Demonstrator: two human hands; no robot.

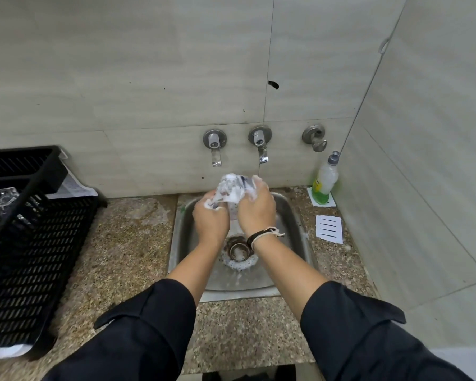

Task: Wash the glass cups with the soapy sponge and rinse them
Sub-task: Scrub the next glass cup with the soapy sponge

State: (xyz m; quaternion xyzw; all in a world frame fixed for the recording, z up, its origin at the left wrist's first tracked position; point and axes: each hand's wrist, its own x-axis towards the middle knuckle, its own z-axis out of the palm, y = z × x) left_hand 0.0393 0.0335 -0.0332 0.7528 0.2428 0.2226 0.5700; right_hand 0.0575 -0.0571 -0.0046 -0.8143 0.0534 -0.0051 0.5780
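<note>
A black plastic crate (33,243) stands on the speckled stone counter (127,243) at the left. On the tiled wall (121,78) there are two taps (215,145) and one valve (315,137). A bottle of green liquid (326,178) stands in the right corner on a white tray (331,202). Near it lies a white slotted soap dish (329,229).

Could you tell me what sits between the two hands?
In the head view, the soapy glass cup sits between left hand and right hand, gripped by both.

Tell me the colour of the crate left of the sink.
Black, with slotted sides; the crate shows in the head view.
</note>
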